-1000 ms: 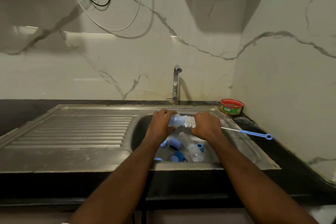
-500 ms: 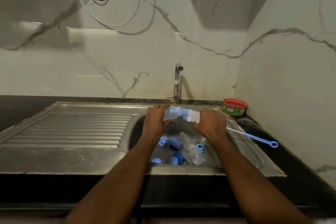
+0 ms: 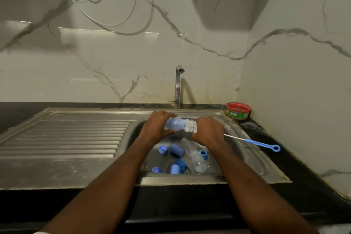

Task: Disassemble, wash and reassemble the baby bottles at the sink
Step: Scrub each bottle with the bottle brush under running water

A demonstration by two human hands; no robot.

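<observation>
A clear baby bottle (image 3: 173,124) lies on its side in the air over the far part of the sink basin (image 3: 230,155), gripped around its base by the left hand (image 3: 157,127), whose fingers curl round it. The white bristles of a bottle brush (image 3: 190,125) stand at the bottle's mouth, part in and part out. The right hand (image 3: 208,131) is closed round the brush shaft just right of the bristles, and the blue handle (image 3: 263,144) trails out to the right over the sink rim.

Below, in the basin, a second clear bottle (image 3: 193,155) lies on its side among loose blue caps and collars (image 3: 176,150), some sitting at the drain (image 3: 178,169).

The likely trouble from here is a wet, soapy bottle slipping out of the left hand on a hard brush stroke and dropping onto the parts below. The long handle could also catch the rim and flick suds toward the red-rimmed tub (image 3: 238,110) at the far right corner. Small pieces by the drain might block it.
</observation>
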